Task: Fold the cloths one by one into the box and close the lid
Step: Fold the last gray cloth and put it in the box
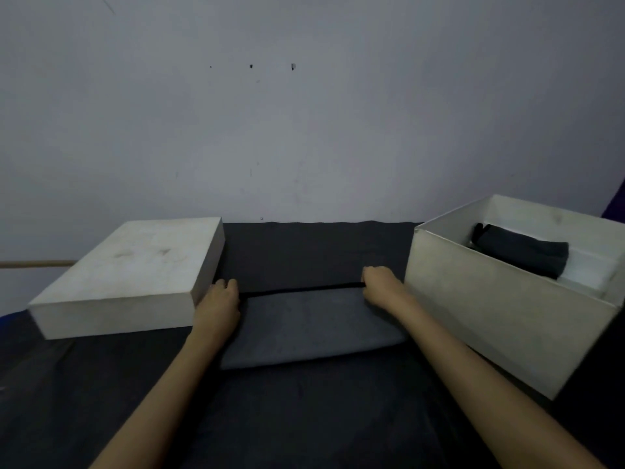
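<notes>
Both hands sit at the far edge of a folded grey cloth [311, 328] that lies flat on the dark sheet [304, 418] covering the surface. The left hand [221, 297] is at the cloth's far left corner, its fingers [226, 284] curled down over the dark hem [304, 288]; they appear to pinch that corner, though the fingertips themselves are hidden. The right hand [380, 282] is at the far right corner, knuckles up, fingers bent and closed on the same hem, which runs taut and straight between the two hands. The rest of the cloth spreads toward the person from the fingers, between the forearms.

Just left of the left fingers, touching or nearly touching them, lies the white lid [132, 275], top side up. Just right of the right hand stands the open white box [500, 316]; inside it, well beyond the fingers, rests a dark folded cloth [527, 250]. A pale wall [304, 113] rises behind.
</notes>
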